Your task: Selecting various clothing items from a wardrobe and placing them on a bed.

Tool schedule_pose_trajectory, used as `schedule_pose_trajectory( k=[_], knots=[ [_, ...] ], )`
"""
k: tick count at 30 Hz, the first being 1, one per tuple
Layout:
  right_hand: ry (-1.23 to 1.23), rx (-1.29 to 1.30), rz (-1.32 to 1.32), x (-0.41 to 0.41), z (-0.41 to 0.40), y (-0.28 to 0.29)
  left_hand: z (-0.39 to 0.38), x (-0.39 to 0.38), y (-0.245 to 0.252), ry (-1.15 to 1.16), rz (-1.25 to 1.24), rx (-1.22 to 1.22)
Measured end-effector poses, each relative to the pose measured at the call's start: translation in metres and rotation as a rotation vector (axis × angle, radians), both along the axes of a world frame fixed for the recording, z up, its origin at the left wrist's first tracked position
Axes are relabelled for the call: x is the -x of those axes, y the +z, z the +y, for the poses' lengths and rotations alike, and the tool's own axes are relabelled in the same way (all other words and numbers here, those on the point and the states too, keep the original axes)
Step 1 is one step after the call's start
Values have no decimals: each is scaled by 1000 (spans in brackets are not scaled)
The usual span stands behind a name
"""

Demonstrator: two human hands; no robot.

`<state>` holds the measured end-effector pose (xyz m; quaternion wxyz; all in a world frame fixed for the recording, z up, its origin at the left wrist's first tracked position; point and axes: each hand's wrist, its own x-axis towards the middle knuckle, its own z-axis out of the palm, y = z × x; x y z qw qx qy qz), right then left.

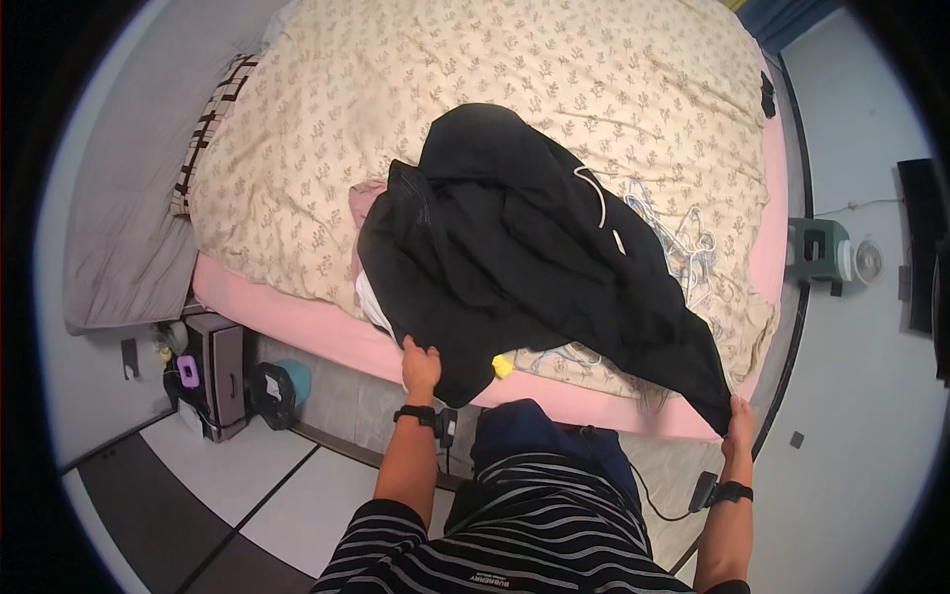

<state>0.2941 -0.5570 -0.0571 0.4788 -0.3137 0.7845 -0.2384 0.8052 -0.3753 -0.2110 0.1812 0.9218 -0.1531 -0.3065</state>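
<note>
A large black garment with a white drawstring lies spread over the near part of the bed. My left hand grips its near left edge. Out to the right, my right hand pinches a stretched corner of the cloth at the mattress edge. Beneath the garment's left side a pink cloth and a white cloth peek out, mostly hidden. White wire hangers lie tangled at its right, partly covered. A small yellow item shows by the near hem.
The bed has a floral cover and a pink sheet. Left of it stand a bedside cabinet and a bin with a black bag. A green stool with a small fan is at the right.
</note>
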Motion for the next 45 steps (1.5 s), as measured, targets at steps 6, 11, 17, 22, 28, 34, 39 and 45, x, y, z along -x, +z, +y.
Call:
schedule_pose_trajectory(
  k=[6,11,17,22,28,34,39,45],
  knots=[
    [60,-7,-37,3,-2,-4,33,-47,-7,-87,-51,208],
    [32,207,134,52,-21,7,56,-121,92,766,450,1048],
    [-309,323,-43,84,-55,52,160,-183,41,474,57,591],
    [-257,200,99,89,-38,42,145,-139,-4,546,-469,271],
    [-95,81,111,60,-8,26,-76,-34,57,-149,-193,370],
    [-65,100,85,26,-12,29,-121,-73,22,-18,184,252],
    [-99,117,62,53,-15,38,-118,-186,137,577,619,1252],
    [-84,114,9,38,-23,22,-12,-268,117,853,286,1330]
  ],
)
